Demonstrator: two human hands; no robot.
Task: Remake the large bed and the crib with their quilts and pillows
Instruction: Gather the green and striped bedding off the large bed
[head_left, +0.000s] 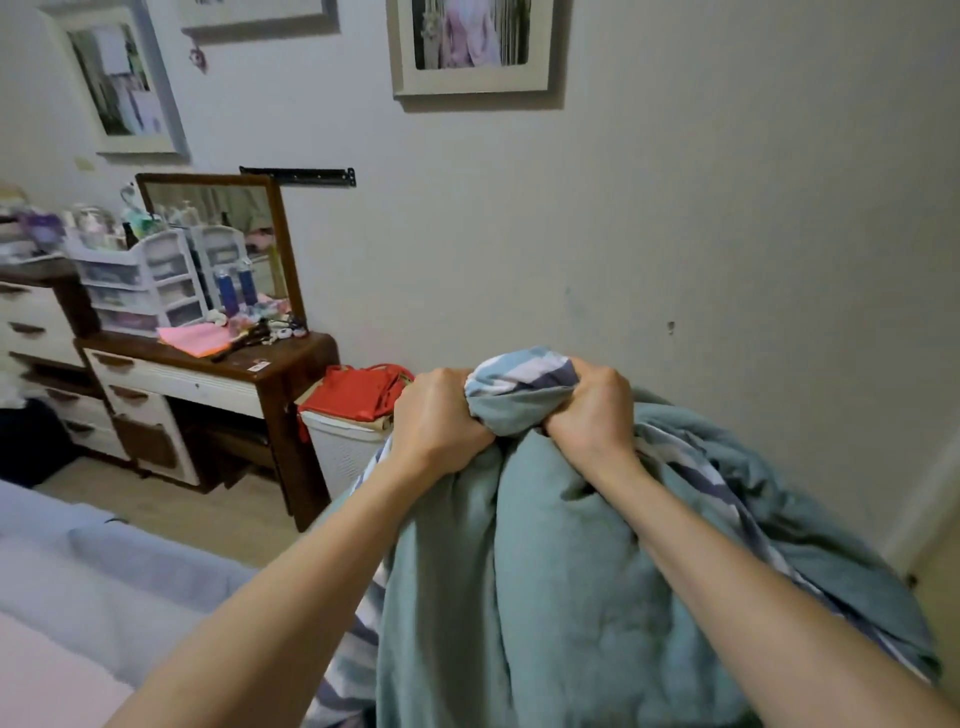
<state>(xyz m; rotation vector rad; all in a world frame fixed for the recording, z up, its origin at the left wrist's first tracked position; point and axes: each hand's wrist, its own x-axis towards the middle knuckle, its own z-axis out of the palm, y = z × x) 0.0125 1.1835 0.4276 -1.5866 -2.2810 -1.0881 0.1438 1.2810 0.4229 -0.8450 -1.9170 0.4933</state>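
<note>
Holding up the big teal quilt (571, 597) with a blue-and-white striped reverse side, I have it in front of me with both arms stretched forward, so it hangs down from my fists in heavy folds and fills the lower middle and right of my view. One bunched corner of it stands up between my hands, and there the striped side shows. Behind it is the plain pale wall. At my lower left I see the edge of the large bed (78, 597), covered in light grey-blue fabric, just beside the hanging quilt.

Further left stands the dark brown wooden dressing table (270, 364) with white drawer fronts and a framed mirror on top; small plastic drawers, bottles and a pink cloth lie on it. Between this table and the quilt is a white laundry basket (343, 452), and a red bag (358, 395) rests on it. A white picture frame (472, 47) hangs on the wall above.

My left hand (439, 421) is closed in a tight fist around the quilt's bunched corner, knuckles up. My right hand (592, 410) grips the same bunch from the other side, fingers fully curled into the fabric, very near to the left one.
</note>
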